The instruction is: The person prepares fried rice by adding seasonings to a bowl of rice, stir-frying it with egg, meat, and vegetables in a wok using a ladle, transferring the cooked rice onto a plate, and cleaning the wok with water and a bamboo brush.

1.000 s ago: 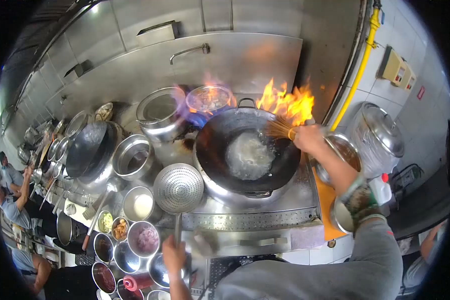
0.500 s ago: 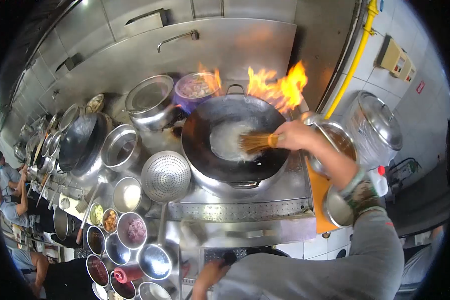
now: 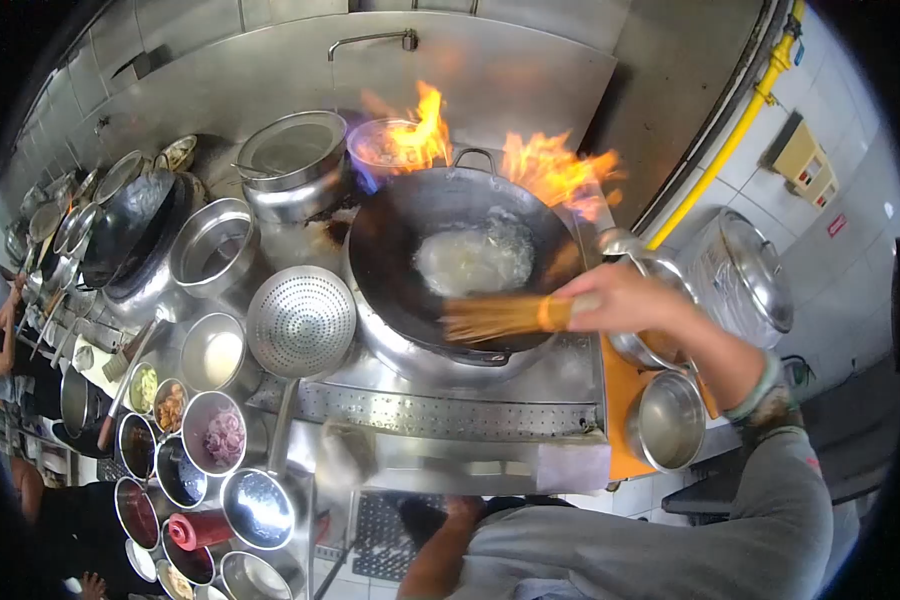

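My right hand (image 3: 610, 297) is closed around the bound end of a bamboo wok brush (image 3: 500, 315). The brush lies level across the near side of a large dark wok (image 3: 390, 240), its bristles pointing left. Pale, cloudy liquid (image 3: 473, 262) with some foam sits in the bottom of the wok, beyond the bristles. My left hand (image 3: 460, 508) is low, close to my body below the stove front; its fingers are hidden. Flames (image 3: 555, 165) rise behind the wok on the right.
More fire (image 3: 425, 130) burns by a pot at the back. A perforated strainer (image 3: 300, 320) lies left of the wok, near a bowl of chopped onion (image 3: 223, 437) and several other bowls. A metal pot (image 3: 667, 420) stands at right. Other people work at far left.
My right hand has drawn the brush out of the liquid toward me, to the wok's near side. The view has shifted a little. My left hand has moved slightly up.
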A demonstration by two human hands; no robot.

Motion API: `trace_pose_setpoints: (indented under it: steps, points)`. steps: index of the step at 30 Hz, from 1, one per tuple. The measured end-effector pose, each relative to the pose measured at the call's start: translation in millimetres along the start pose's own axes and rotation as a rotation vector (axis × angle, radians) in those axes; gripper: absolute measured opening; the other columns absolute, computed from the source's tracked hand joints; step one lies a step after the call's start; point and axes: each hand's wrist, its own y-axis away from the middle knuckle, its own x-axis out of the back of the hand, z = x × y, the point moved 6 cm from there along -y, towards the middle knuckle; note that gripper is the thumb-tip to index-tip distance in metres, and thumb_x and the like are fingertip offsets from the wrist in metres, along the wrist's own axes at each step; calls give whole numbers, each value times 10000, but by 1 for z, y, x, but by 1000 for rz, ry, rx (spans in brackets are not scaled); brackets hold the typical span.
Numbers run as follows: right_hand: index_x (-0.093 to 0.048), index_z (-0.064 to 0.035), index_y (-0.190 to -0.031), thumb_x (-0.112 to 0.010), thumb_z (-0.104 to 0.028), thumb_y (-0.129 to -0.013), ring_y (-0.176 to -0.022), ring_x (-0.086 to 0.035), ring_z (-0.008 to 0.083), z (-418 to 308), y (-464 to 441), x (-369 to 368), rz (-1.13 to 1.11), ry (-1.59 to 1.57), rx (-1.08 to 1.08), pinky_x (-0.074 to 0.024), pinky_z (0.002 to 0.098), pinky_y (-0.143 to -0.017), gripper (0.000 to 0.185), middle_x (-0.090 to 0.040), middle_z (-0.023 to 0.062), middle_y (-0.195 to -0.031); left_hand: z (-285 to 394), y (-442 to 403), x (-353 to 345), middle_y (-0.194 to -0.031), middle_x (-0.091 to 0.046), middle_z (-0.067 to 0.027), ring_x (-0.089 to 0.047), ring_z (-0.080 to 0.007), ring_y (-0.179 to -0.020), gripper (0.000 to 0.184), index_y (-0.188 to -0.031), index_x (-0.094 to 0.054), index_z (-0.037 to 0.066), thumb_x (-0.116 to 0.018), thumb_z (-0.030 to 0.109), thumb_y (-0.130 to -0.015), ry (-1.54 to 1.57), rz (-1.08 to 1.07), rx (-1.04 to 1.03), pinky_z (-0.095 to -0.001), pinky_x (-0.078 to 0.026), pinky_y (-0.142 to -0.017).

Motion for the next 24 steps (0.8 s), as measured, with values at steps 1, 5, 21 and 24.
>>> trace_pose_setpoints:
  steps: [1, 5, 21, 24]
  points:
    - [-652, -107, -1160, -714, -347, -768, -1017, -616, 342, -8, -3, -15, 8, 9, 12, -467, 419, -909, 464, -662, 179, -1065, 5, -2, 1, -1271, -549, -201, -508, -349, -1194, 424, -1241, -569, 83, -486, 286, -878, 4, 3, -2, -460, -396, -1008]
    - [-639, -112, -1168, -671, -309, -786, -1041, -600, 355, -14, -12, -7, 63, 132, -133, -470, 432, -912, 431, -656, 180, -1070, -17, -7, 48, -1290, -531, -201, -511, -349, -1190, 445, -1257, -551, 85, -501, 296, -869, 20, -106, -26, -444, -411, -997]
    - [-597, -199, -1240, -659, -293, -805, -890, -642, 378, -36, -29, -62, 13, 43, -130, -510, 468, -814, 449, -669, 201, -939, -29, 10, 60, -1064, -633, -233, -592, -384, -1043, 444, -1110, -642, 41, -523, 403, -882, 101, -407, -70, -458, -451, -901]
    - [-572, -183, -1259, -639, -271, -815, -886, -647, 361, -27, -37, -39, 123, 41, -102, -523, 463, -769, 458, -672, 194, -947, -20, 40, 183, -1028, -646, -236, -606, -382, -1020, 451, -1099, -650, 37, -529, 413, -882, 404, -520, 87, -457, -456, -891]
